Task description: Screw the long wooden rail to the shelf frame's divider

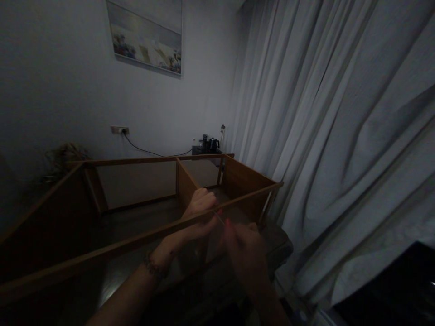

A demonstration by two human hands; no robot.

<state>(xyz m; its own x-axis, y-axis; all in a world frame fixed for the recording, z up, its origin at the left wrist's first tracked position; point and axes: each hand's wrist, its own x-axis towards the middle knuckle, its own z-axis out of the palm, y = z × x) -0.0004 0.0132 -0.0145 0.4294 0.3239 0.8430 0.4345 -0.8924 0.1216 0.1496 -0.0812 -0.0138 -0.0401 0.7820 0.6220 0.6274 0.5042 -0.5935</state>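
Note:
A wooden furniture frame [149, 232] with a middle divider fills the lower part of the head view. My left hand [201, 206] reaches across its near rail, close to the divider, with the fingers curled around the wood. A bracelet [154, 267] circles that wrist. My right hand [246, 246] is closed, its fingers pinching a thin, pale rod-like tool [220, 218]. The rod's far end points at the rail beside my left fingertips. Dim light and blur hide the tool's exact kind and whether its tip touches the wood.
Long grey curtains [306, 127] hang along the right side. A kettle [214, 144] stands on a small dark table behind the frame. A black cord [142, 149] runs from the wall socket [119, 130]. A dark object [394, 285] occupies the lower right corner.

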